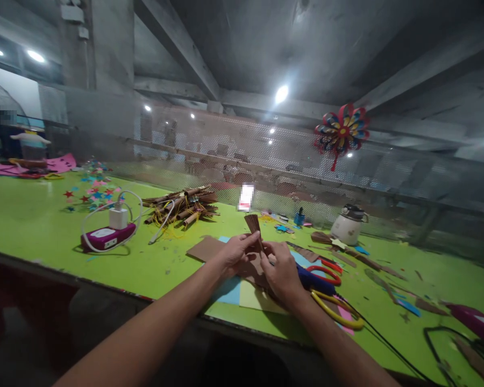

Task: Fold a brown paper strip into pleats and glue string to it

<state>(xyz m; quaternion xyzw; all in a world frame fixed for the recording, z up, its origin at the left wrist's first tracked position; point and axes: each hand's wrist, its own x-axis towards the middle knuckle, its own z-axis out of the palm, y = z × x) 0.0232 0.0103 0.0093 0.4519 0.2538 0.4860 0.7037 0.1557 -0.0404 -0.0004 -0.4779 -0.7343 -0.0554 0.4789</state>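
Note:
A narrow piece of brown pleated paper [251, 223] stands upright between my hands above the green table. My left hand [239, 252] pinches it with thumb and fingers from the left. From the right, my right hand [281, 269] has its fingers closed at the paper's lower part. Beneath them lie brown sheets [205, 248] and light blue and pale yellow paper [262, 301]. Beside my right hand are a blue-handled tool with a black cord [314, 280], red-handled scissors [326, 271] and a yellow-handled pair [336, 313], partly covered.
A purple power strip [108, 236] with a white charger and cable sits at left. Behind are bundled brown paper rolls [185, 207] and star cutouts [99, 191]. A white jar-like bottle [346, 226] and brown scraps [365, 258] lie right. Perforated mesh [266, 156] borders the table's back.

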